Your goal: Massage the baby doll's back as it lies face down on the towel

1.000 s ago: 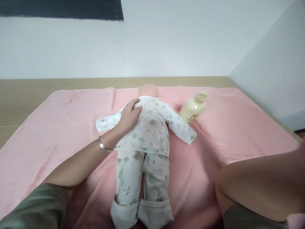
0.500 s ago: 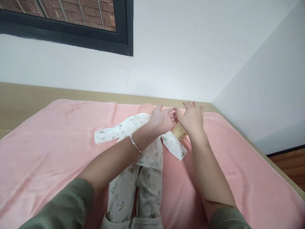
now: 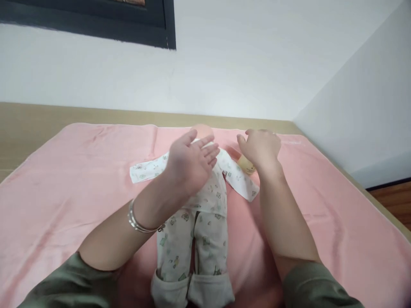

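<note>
A small doll in white printed pyjamas [image 3: 208, 235] lies stretched out in front of me, its sleeves spread and trouser cuffs rolled up. Only the round top of its pinkish head [image 3: 202, 129] shows. My left hand [image 3: 192, 164] hovers over its chest, open, palm up and fingers spread, holding nothing. To the right, my right hand [image 3: 261, 147] is back up, with the thumb apart and the fingers bent down and largely hidden; I see nothing in it. Just below it lies a yellowish container [image 3: 246, 164] with dark print, beside the doll's right-side sleeve, partly covered by my wrist.
A pink cloth [image 3: 80, 205] with creases covers most of the wooden surface [image 3: 28, 124]. White walls rise at the back and right, and a dark window frame [image 3: 141, 36] is at the upper left. A brown wooden surface shows at the right edge.
My left hand has drawn back left and toward me, away from the right hand. The right hand's fingers have bent down. The view has tilted slightly downward.
</note>
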Motion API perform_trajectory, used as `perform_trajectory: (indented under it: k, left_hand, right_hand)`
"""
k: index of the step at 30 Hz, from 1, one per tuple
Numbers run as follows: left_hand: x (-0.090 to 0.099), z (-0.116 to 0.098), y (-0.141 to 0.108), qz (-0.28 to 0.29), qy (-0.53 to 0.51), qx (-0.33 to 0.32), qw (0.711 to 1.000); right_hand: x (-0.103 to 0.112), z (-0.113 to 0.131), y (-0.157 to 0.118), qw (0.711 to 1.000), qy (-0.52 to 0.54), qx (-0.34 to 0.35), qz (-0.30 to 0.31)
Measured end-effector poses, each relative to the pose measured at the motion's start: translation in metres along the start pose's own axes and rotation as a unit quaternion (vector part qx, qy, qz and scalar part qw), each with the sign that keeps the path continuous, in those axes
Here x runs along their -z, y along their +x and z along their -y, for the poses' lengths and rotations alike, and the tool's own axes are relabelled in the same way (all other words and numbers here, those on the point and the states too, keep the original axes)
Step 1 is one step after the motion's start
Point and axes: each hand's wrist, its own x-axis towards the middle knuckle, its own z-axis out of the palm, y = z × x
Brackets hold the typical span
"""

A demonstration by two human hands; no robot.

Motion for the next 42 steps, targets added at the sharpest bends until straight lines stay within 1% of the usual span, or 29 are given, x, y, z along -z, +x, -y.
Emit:
perform_trajectory:
  k: [2, 4, 7, 9, 10, 11, 14, 15, 16, 17, 18, 20, 22, 24, 26, 27, 29, 30, 32, 34, 37, 39, 42]
  left_hand:
    - [0.021, -0.01, -0.013, 0.029, 0.071, -0.05, 0.996]
    - [0.037, -0.019, -0.021, 0.069, 0.119, -0.079, 0.987]
    - [0.053, -0.029, -0.028, 0.091, 0.147, -0.107, 0.979]
    - [0.059, -0.032, -0.029, 0.094, 0.178, -0.144, 0.969]
    - [0.063, -0.031, -0.029, 0.088, 0.201, -0.169, 0.961]
    - [0.066, -0.03, -0.028, 0.07, 0.226, -0.2, 0.951]
    - [0.07, -0.021, -0.026, -0.017, 0.275, -0.294, 0.915]
    - [0.069, -0.018, -0.028, -0.037, 0.277, -0.312, 0.908]
    - [0.067, -0.015, -0.03, -0.044, 0.273, -0.316, 0.908]
    - [0.063, -0.012, -0.033, -0.041, 0.264, -0.305, 0.914]
    - [0.059, -0.011, -0.037, -0.028, 0.252, -0.279, 0.926]
    - [0.049, -0.011, -0.046, 0.018, 0.222, -0.199, 0.954]
    - [0.04, -0.014, -0.055, 0.07, 0.176, -0.119, 0.975]
    - [0.033, -0.018, -0.061, 0.095, 0.109, -0.071, 0.987]
    - [0.027, -0.023, -0.066, 0.079, 0.027, -0.046, 0.995]
    - [0.025, -0.026, -0.068, 0.064, -0.014, -0.035, 0.997]
    - [0.022, -0.032, -0.072, 0.031, -0.083, -0.013, 0.996]
    - [0.022, -0.036, -0.073, 0.022, -0.11, -0.003, 0.994]
    - [0.024, -0.044, -0.076, 0.015, -0.153, 0.007, 0.988]
    - [0.031, -0.053, -0.081, 0.033, -0.183, 0.004, 0.983]
    - [0.046, -0.067, -0.093, 0.059, -0.233, -0.038, 0.97]
    - [0.058, -0.077, -0.103, 0.059, -0.267, -0.072, 0.959]
    - [0.078, -0.094, -0.121, 0.052, -0.305, -0.1, 0.945]
  right_hand:
    - [-0.001, 0.0, 0.002, 1.0, 0.011, -0.019, 0.013]
    - [-0.001, -0.003, 0.004, 0.998, 0.036, -0.047, 0.023]
    - [0.0, -0.006, 0.008, 0.995, 0.069, -0.059, 0.038]
    - [0.001, -0.005, 0.009, 0.995, 0.069, -0.063, 0.043]
    - [0.001, -0.004, 0.009, 0.995, 0.067, -0.064, 0.043]
    - [0.001, -0.003, 0.008, 0.995, 0.064, -0.064, 0.04]
    - [0.001, -0.001, 0.004, 0.996, 0.06, -0.055, 0.031]
    - [0.001, -0.002, 0.002, 0.997, 0.061, -0.049, 0.029]
    - [0.002, -0.003, 0.0, 0.997, 0.063, -0.044, 0.025]
    - [0.002, -0.004, -0.002, 0.997, 0.065, -0.039, 0.023]
    - [0.002, -0.005, -0.003, 0.997, 0.067, -0.034, 0.021]
    - [0.002, -0.006, -0.003, 0.997, 0.068, -0.027, 0.018]
    - [0.002, -0.007, -0.001, 0.998, 0.062, -0.026, 0.013]
    - [0.003, -0.006, 0.001, 0.998, 0.053, -0.028, 0.004]
    - [0.006, -0.005, 0.002, 0.999, 0.041, -0.027, -0.005]
    - [0.008, -0.005, 0.001, 0.999, 0.027, -0.023, -0.001]
    - [0.013, -0.004, -0.001, 0.999, -0.004, -0.024, 0.029]
    - [0.015, -0.004, -0.002, 0.999, -0.007, -0.022, 0.028]
    - [0.018, -0.003, -0.004, 1.0, -0.009, -0.022, 0.015]
    - [0.021, -0.001, -0.006, 1.0, -0.013, -0.019, 0.001]
    - [0.025, 0.002, -0.01, 0.999, -0.023, -0.021, -0.011]
    - [0.027, 0.003, -0.013, 0.999, -0.031, -0.021, -0.015]
    - [0.026, 0.001, -0.013, 0.999, -0.04, -0.019, -0.012]
